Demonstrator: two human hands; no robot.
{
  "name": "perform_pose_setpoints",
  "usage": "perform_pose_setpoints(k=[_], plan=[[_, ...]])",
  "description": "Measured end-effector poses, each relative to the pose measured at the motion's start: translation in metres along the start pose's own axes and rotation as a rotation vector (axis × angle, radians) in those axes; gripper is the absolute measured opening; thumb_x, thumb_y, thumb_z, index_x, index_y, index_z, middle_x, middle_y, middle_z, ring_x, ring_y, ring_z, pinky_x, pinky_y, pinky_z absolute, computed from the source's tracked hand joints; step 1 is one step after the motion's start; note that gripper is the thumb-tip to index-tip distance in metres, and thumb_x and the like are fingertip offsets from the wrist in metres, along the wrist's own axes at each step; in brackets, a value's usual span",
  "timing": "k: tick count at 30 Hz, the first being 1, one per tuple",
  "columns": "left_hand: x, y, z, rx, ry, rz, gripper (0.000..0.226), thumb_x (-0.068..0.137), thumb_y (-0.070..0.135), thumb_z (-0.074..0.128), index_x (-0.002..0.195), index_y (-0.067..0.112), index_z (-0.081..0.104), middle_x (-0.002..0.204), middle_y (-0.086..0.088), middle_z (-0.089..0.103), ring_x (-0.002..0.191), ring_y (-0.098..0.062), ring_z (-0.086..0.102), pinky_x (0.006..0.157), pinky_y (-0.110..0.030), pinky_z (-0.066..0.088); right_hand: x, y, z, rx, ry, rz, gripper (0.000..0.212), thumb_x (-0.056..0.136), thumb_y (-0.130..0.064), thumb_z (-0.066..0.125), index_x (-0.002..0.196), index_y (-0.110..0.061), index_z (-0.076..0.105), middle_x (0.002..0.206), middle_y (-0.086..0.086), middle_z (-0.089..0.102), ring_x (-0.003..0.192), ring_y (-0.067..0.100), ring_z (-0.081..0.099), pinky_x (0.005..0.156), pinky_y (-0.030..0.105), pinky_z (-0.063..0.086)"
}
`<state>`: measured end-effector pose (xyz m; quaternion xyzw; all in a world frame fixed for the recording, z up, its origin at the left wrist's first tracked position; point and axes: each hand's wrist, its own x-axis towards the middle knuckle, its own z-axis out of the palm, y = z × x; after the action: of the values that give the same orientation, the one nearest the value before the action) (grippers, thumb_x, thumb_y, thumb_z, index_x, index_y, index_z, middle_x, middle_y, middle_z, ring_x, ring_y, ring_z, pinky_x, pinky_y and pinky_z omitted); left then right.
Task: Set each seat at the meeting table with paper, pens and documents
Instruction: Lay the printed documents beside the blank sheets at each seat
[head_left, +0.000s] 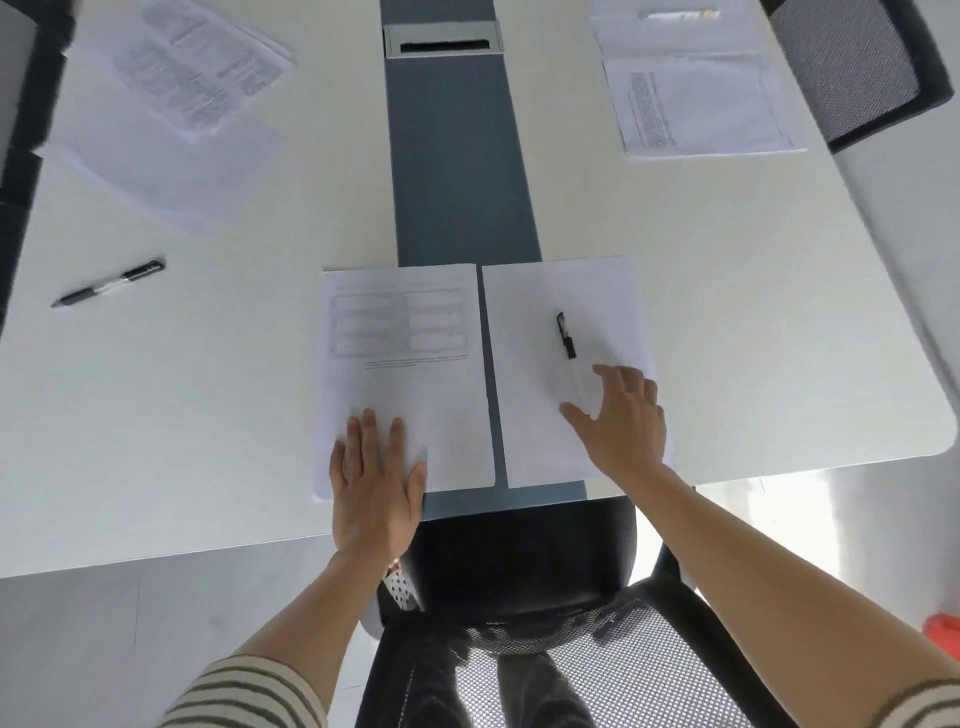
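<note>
**Head seat, both hands on the paperwork**

My left hand (376, 483) lies flat, fingers straight, on the bottom edge of the printed document (405, 395). My right hand (621, 421) is spread wide over the blank sheet (535, 301) just beside it, holding nothing. A pen (567, 338) lies on that sheet near my fingertips, and a second pen (109, 283) sits well off to the left on the table (208, 389).

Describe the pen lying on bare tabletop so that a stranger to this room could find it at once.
Start at the white meeting table and go left of its blue-grey centre strip, past the printed document under the left hand. The pen lies there slanted on bare tabletop. The other pen rests on a blank sheet by the right hand.
</note>
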<state>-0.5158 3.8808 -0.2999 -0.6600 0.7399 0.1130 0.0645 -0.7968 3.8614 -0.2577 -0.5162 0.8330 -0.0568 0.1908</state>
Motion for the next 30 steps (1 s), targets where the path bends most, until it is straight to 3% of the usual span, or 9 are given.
perform_pose_setpoints(k=[3,10,13,15,18,23,26,30], plan=[[0.001,-0.001,0.000,0.000,0.001,0.010,0.066,0.097,0.049,0.007,0.148,0.013,0.028,0.157,-0.022,0.022,0.147,-0.038,0.016,0.118,-0.047,0.011,-0.010,0.004,0.011,-0.089,-0.033,0.003,0.069,0.085,-0.058,0.058,0.140,-0.021,0.041,0.152,0.006,0.032,0.139,0.028,0.029,0.106,0.045,0.035],[0.000,-0.001,-0.003,-0.014,-0.056,0.017,0.065,0.097,0.047,0.010,0.152,0.014,0.016,0.160,-0.021,0.010,0.148,-0.036,0.005,0.120,-0.049,0.010,-0.010,0.002,0.007,-0.123,-0.076,0.009,0.068,0.086,-0.059,0.056,0.140,-0.020,0.041,0.154,0.007,0.029,0.140,0.029,0.028,0.107,0.046,0.035],[0.002,-0.004,-0.016,-0.035,-0.117,0.045,0.061,0.099,0.045,0.019,0.153,0.016,0.015,0.161,-0.018,0.004,0.149,-0.035,0.000,0.121,-0.047,0.008,-0.018,-0.007,-0.004,-0.050,-0.070,0.022,0.062,0.089,-0.052,0.056,0.140,-0.019,0.043,0.151,0.007,0.036,0.137,0.028,0.036,0.105,0.046,0.038],[0.004,-0.005,-0.032,-0.066,-0.161,0.064,0.057,0.100,0.042,0.028,0.151,0.017,0.020,0.161,-0.016,0.003,0.149,-0.034,0.001,0.121,-0.045,0.010,-0.031,-0.015,-0.014,0.037,-0.051,0.009,0.051,0.091,-0.045,0.056,0.135,-0.019,0.049,0.140,0.004,0.051,0.125,0.025,0.050,0.098,0.042,0.044],[-0.003,-0.008,-0.064,-0.148,-0.114,0.070,0.047,0.100,0.038,0.032,0.142,0.018,0.036,0.158,-0.011,0.021,0.146,-0.029,0.020,0.117,-0.041,0.021,-0.064,-0.027,-0.029,0.171,-0.125,0.003,0.033,0.093,-0.039,0.057,0.121,-0.022,0.060,0.112,-0.002,0.070,0.100,0.017,0.066,0.087,0.032,0.051],[-0.036,-0.024,-0.106,-0.521,-0.136,0.094,0.031,0.098,0.032,0.045,0.124,0.020,0.057,0.129,0.001,0.060,0.114,-0.015,0.058,0.101,-0.029,0.045,-0.134,-0.042,-0.038,0.338,-0.153,0.018,0.021,0.091,-0.033,0.062,0.109,-0.024,0.067,0.091,-0.010,0.071,0.087,0.010,0.068,0.087,0.032,0.055],[-0.074,-0.048,-0.130,-0.697,-0.181,0.065,0.021,0.096,0.030,0.052,0.113,0.024,0.063,0.108,0.006,0.070,0.094,-0.008,0.064,0.091,-0.024,0.053,-0.174,-0.058,-0.043,0.489,-0.187,0.036,0.004,0.090,-0.026,0.063,0.093,-0.028,0.066,0.083,-0.010,0.073,0.083,0.008,0.069,0.085,0.028,0.054],[-0.146,-0.086,-0.154,-0.906,-0.261,-0.038,0.010,0.094,0.025,0.055,0.094,0.028,0.065,0.086,0.008,0.071,0.079,-0.009,0.067,0.076,-0.016,0.054,-0.229,-0.079,-0.054,0.648,-0.247,0.000,0.007,0.090,-0.022,0.065,0.091,-0.029,0.066,0.078,-0.010,0.074,0.073,0.004,0.070,0.072,0.013,0.054]])
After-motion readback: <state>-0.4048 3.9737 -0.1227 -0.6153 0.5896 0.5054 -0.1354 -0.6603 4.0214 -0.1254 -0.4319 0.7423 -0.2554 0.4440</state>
